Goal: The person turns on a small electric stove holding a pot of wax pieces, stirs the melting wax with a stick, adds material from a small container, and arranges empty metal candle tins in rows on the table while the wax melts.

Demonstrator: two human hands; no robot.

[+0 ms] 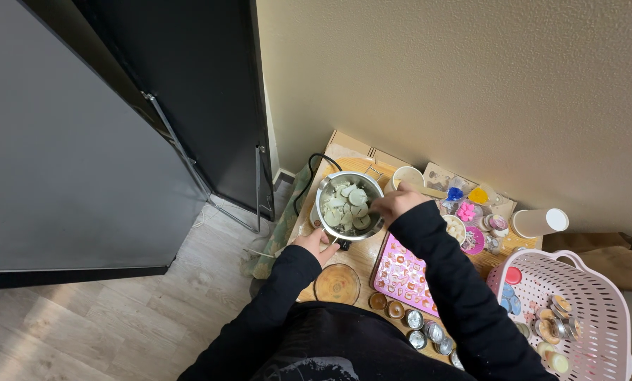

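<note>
1. Nearest the camera: dark sleeves reach forward over a low wooden table (362,257). A row of small metal tins (424,329) and two amber-filled cups (386,305) stands at the near edge.
2. Just beyond: a round wooden coaster (336,283) lies beside a pink silicone mould tray (403,274) with small shaped cavities. A pink lattice basket (598,310) sits well off to the right, holding more tins and jars.
3. Left hand (314,243): rests at the near rim of the steel pot (349,204), by its handle; fingers curled, grip itself hidden, so cannot tell whether they clasp it.
4. Right hand (395,202): at the pot's right rim, fingers drawn narrow as if pinching something; what they hold is too small to tell.
5. Pot contents: pale flat wax-like discs (348,203), still solid, piled loosely. The pot stands on the far left of the table.
6. Judgement: loading or arranging stage; the next move calls for a steadied pot.
7. Farthest: cream cup (407,176), coloured mould pieces (471,208), white cylinder (539,221) by the wall.
</note>
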